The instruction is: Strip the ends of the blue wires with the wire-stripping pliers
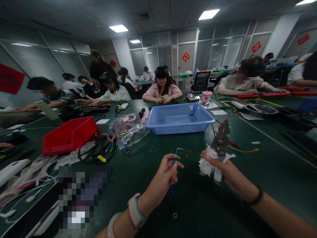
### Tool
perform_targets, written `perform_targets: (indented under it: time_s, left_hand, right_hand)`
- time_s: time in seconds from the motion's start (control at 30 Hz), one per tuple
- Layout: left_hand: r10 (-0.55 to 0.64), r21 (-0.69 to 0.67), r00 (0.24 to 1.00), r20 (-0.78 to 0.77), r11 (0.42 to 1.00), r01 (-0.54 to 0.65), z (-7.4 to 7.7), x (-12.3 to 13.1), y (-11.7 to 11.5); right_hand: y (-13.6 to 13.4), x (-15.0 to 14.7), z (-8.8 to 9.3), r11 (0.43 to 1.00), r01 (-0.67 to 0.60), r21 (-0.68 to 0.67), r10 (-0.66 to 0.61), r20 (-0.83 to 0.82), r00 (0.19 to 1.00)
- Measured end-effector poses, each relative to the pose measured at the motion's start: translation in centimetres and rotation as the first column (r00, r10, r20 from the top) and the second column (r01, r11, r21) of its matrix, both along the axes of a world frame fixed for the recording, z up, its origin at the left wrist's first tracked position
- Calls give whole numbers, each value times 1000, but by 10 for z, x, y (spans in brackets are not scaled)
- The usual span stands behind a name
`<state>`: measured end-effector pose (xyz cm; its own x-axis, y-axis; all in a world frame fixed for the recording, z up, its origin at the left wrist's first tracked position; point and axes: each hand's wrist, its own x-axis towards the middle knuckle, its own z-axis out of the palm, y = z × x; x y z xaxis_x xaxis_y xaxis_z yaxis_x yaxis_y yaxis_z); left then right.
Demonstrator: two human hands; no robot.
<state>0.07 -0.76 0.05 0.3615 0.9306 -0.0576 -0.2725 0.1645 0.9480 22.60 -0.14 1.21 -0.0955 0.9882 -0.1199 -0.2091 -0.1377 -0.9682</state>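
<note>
Between the thumb and fingers of my left hand (167, 172) is a thin blue wire (172, 191), held roughly upright. Its upper end shows lighter strands above my fingers, and a ring terminal (175, 215) hangs at the lower end. My right hand (224, 168) is closed round the handles of a wire stripper (220, 138), whose flat dark jaws point up and away. White tissue-like wrapping (208, 163) covers the handles. The two hands are apart, and the stripper does not touch the wire.
A blue plastic basket (180, 127) stands ahead on the green table (148, 205). To its left lie a clear bag of wires (127, 129) and a red bin (70, 135). White cables (47, 172) and phones are at near left. Several people sit around the table.
</note>
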Motion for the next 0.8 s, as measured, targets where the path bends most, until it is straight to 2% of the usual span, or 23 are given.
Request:
perform_targets:
  time_s: [0.07, 0.17, 0.23, 0.37, 0.53, 0.6, 0.67, 0.73, 0.8]
  left_hand:
    - [49, 36, 999, 2, 998, -49, -5, 3, 1]
    - [17, 105, 995, -95, 994, -7, -8, 7, -3]
    - [-6, 115, 975, -221, 993, 32, -6, 10, -10]
    - [83, 226, 846, -527, 973, 45, 5, 15, -22]
    - [54, 261, 710, -702, 947, 187, 31, 22, -28]
    - [37, 266, 698, -715, 938, 223, 42, 21, -30]
    - [107, 322, 698, -709, 929, 185, 46, 13, -38]
    - [239, 438, 689, -684, 890, 125, 38, -4, -56]
    - [377, 573, 755, -537, 820, -2, 17, -26, -84]
  right_hand:
    - [1, 0, -2, 999, -27, -42, 26, -44, 999]
    - [-3, -7, -7, 989, -134, -70, 127, -97, 987]
    - [-7, -13, -9, 975, -216, -55, 211, -90, 973]
    - [-14, -22, -12, 963, -269, -1, 268, -83, 960]
    - [-17, -29, -17, 970, -245, 11, 244, -133, 961]
    - [-17, -30, -17, 976, -215, 19, 216, -150, 965]
    - [-16, -28, -17, 981, -189, 54, 194, -117, 974]
    - [-13, -25, -16, 979, -180, 96, 186, -58, 981]
    - [-10, -21, -16, 981, -165, 105, 169, -33, 985]
